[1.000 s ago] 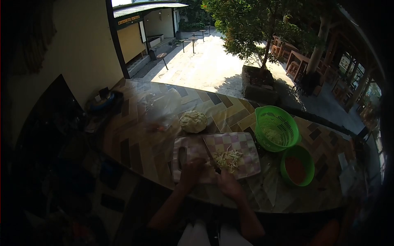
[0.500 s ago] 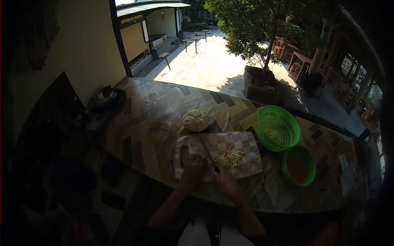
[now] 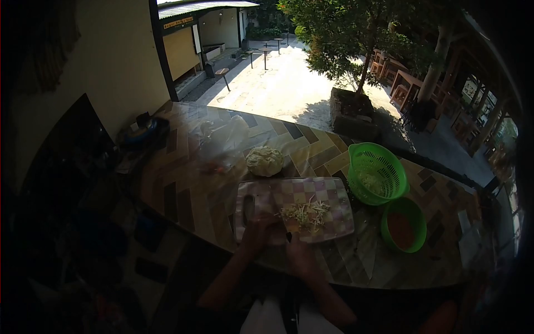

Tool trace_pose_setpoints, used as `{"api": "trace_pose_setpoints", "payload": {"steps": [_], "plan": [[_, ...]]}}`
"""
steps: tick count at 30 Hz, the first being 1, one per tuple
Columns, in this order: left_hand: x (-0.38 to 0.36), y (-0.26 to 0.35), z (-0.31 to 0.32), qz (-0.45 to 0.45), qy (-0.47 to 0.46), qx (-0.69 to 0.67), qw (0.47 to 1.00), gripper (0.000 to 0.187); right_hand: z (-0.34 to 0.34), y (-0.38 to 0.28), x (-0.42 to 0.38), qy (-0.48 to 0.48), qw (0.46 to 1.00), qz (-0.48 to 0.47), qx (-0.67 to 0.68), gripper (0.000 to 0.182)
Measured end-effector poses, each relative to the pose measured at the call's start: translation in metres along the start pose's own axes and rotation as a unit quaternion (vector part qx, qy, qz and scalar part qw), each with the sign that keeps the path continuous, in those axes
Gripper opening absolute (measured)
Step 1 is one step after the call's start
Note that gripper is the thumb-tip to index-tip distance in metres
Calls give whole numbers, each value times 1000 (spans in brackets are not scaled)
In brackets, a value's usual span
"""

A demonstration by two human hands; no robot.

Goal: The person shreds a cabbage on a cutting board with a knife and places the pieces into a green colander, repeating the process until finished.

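Observation:
A checkered cutting board (image 3: 336, 195) with a handle slot lies in front of me. My right hand (image 3: 300, 255) is closed round the dark handle of a knife (image 3: 288, 237) at the board's near edge; the blade is hard to see in the dim light. On the left part of the board my left hand (image 3: 257, 232) is closed, its fingers bent near the blade. Whatever they press on is too dark to make out. Pale shredded cabbage (image 3: 308, 214) lies in a loose heap right of the knife. Beyond the board sits a cabbage head (image 3: 264, 161).
To the right stand a green colander (image 3: 356, 172) with pale shreds inside and a green bowl (image 3: 421, 225) with orange-red contents. A clear plastic bag (image 3: 225, 133) lies at the back left. Dark items (image 3: 143, 131) stand by the wall. The tiled table (image 3: 183, 206) curves toward me.
My right hand and the knife have shifted slightly toward me and left. My left hand has also moved a little lower and left. The shreds spread slightly further left on the board.

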State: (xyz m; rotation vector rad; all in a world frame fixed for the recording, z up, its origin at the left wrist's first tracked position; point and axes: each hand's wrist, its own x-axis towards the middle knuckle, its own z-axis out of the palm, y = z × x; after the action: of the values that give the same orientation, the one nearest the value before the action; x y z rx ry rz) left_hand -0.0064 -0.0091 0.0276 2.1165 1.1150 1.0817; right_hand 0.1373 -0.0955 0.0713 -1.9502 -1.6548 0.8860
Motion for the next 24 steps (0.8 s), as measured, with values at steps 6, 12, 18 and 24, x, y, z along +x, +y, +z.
{"api": "trace_pose_setpoints", "payload": {"steps": [6,12,18,24], "plan": [[5,7,0,53,58,9,997,15,-29,43,27,-72,992,-30,97,34],[10,15,-3,-54,99,-30,993,27,-21,44,14,-49,993,-40,100,36],[5,8,-11,-43,46,54,997,34,-20,34,3,-29,995,-35,92,37],[8,7,-8,-45,1,21,999,26,-26,22,-6,-28,998,-14,60,40]]}}
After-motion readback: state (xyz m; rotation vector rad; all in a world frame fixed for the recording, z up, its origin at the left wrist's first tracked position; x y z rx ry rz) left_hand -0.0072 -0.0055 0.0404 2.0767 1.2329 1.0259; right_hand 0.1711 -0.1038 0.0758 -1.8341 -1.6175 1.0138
